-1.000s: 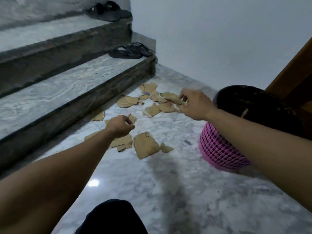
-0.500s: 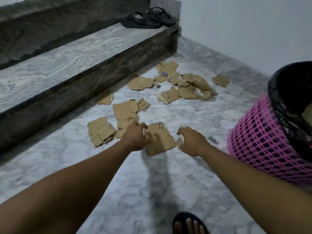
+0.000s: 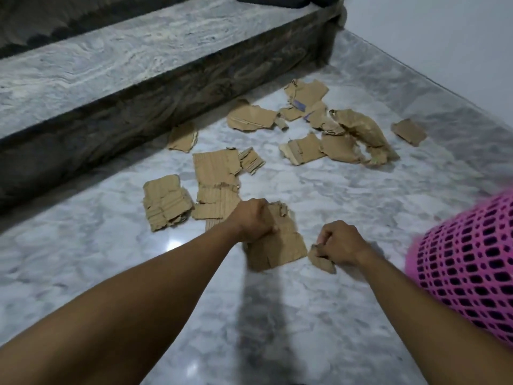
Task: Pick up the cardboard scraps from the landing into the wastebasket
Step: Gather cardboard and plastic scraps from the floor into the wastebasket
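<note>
Cardboard scraps lie scattered over the marble landing (image 3: 347, 195), from the hands out to the foot of the step (image 3: 138, 112). Nearest, the left hand (image 3: 254, 219) is curled over the near-left edge of a big flat scrap (image 3: 280, 243), fingers bent down and gripping it while it rests on the floor. Just to its right the right hand (image 3: 340, 243) is closed in a pinch on a small scrap (image 3: 322, 261), which touches the floor at its lower tip and sits just beside the big scrap's right corner. Both forearms reach in from the bottom of the view. At the right edge stands the pink mesh wastebasket (image 3: 469, 262), near the right forearm; its rim is out of view.

Beyond the left hand a ribbed stack (image 3: 216, 182) of overlapping pieces touches the big scrap's far side, with a folded piece (image 3: 166, 201) just left of it and a little ribbed bit (image 3: 251, 161) at its upper right. Farther on, one scrap (image 3: 183, 136) lies against the step's dark riser. Farther right sits a loose cluster (image 3: 333, 134) of torn and crumpled pieces, several overlapping, one with a bluish label. A lone scrap (image 3: 409, 132) lies apart to the right, near the white wall (image 3: 444, 37). At the top edge, something dark sits on the step, too cropped to identify
</note>
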`<move>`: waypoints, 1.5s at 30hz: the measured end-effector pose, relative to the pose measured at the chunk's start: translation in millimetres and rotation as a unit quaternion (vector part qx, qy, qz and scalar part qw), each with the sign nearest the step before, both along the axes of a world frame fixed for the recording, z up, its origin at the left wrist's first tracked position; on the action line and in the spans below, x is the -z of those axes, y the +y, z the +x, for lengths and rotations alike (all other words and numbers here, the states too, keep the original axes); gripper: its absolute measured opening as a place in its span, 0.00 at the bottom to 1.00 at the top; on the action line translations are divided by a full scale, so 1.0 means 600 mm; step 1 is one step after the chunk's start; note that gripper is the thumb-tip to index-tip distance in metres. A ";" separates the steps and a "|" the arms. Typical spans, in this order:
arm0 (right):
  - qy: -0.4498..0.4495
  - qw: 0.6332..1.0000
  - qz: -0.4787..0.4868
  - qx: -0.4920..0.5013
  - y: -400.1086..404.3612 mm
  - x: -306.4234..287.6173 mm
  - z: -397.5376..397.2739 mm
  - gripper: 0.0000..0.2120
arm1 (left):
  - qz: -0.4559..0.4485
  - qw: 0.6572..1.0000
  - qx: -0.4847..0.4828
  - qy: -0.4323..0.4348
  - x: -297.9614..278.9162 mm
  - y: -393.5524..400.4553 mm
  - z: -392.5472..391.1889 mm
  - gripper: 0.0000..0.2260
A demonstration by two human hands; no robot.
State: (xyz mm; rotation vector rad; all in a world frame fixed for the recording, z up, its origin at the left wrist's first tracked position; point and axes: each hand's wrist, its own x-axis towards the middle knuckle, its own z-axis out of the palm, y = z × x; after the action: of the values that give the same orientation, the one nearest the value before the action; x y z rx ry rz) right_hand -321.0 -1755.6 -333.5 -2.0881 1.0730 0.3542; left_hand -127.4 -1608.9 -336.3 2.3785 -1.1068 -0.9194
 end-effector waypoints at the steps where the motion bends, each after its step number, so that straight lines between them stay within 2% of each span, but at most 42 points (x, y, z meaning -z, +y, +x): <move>1: 0.020 1.000 -0.007 -0.015 -0.010 -0.002 0.010 0.06 | -0.034 0.999 -0.016 0.030 -0.008 0.013 0.011 0.13; 3: 0.005 1.000 0.004 0.001 -0.026 -0.011 0.030 0.07 | -0.085 0.990 -0.066 0.093 -0.029 0.039 0.039 0.09; 6: -0.101 0.988 0.102 0.055 -0.025 -0.047 0.078 0.10 | -0.090 0.975 -0.141 0.146 -0.065 0.093 0.099 0.09; 8: -0.143 0.973 0.177 0.046 -0.007 -0.064 0.127 0.09 | -0.076 0.972 -0.188 0.116 -0.077 0.142 0.146 0.09; 9: -0.146 0.973 0.179 0.017 0.006 -0.065 0.155 0.09 | -0.064 0.971 -0.218 0.073 -0.075 0.169 0.171 0.10; 11: -0.158 0.973 0.154 -0.060 0.041 -0.056 0.217 0.10 | -0.015 0.954 -0.297 -0.028 -0.057 0.220 0.219 0.17; 12: -0.164 0.972 0.133 -0.105 0.062 -0.050 0.246 0.11 | 0.025 0.942 -0.328 -0.060 -0.043 0.242 0.239 0.24; 14: -0.154 0.965 0.061 -0.204 0.104 -0.033 0.302 0.11 | 0.074 0.920 -0.381 -0.061 -0.006 0.272 0.268 0.42; 15: -0.135 0.960 0.012 -0.244 0.119 -0.029 0.318 0.11 | 0.088 0.917 -0.385 -0.051 0.001 0.272 0.266 0.46; 18: -0.088 0.936 -0.103 -0.326 0.152 -0.017 0.349 0.10 | 0.112 0.928 -0.348 -0.068 -0.005 0.254 0.251 0.42; 20: -0.091 0.930 -0.143 -0.327 0.158 -0.005 0.353 0.10 | 0.098 0.930 -0.351 -0.047 -0.006 0.241 0.244 0.38; 23: -0.121 0.951 -0.101 -0.268 0.150 0.006 0.346 0.12 | 0.036 0.915 -0.402 0.006 -0.003 0.237 0.241 0.34; 27: -0.169 0.977 0.045 -0.118 0.115 0.006 0.330 0.15 | -0.089 0.885 -0.447 0.093 -0.008 0.244 0.251 0.42; 28: -0.184 0.977 0.089 -0.062 0.101 0.003 0.328 0.17 | -0.125 0.871 -0.460 0.122 -0.012 0.244 0.256 0.41; 32: -0.259 0.932 0.226 0.120 0.024 -0.028 0.327 0.27 | -0.219 0.814 -0.472 0.258 -0.044 0.224 0.271 0.20; 34: -0.304 0.900 0.243 0.199 -0.018 -0.047 0.334 0.27 | -0.238 0.801 -0.458 0.303 -0.056 0.202 0.277 0.16; 37: -0.365 0.817 0.332 0.298 -0.076 -0.063 0.350 0.22 | -0.234 0.815 -0.411 0.335 -0.065 0.149 0.270 0.15; 40: -0.359 0.786 0.375 0.336 -0.106 -0.068 0.369 0.11 | -0.208 0.853 -0.376 0.297 -0.054 0.070 0.249 0.11; 41: -0.354 0.785 0.372 0.346 -0.115 -0.068 0.378 0.10 | -0.190 0.878 -0.363 0.246 -0.044 0.038 0.245 0.12; 43: -0.341 0.801 0.346 0.350 -0.122 -0.065 0.394 0.11 | -0.101 0.939 -0.320 0.081 -0.019 -0.011 0.246 0.23; 45: -0.328 0.828 0.310 0.334 -0.132 -0.057 0.411 0.11 | 0.022 0.962 -0.264 -0.066 -0.005 -0.046 0.244 0.34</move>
State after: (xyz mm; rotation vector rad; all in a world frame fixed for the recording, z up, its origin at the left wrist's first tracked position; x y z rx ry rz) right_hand -74.5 -1834.9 -299.4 -1.0164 0.9915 -0.3245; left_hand 19.0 -1636.4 -333.3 2.6038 -0.4416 -0.6050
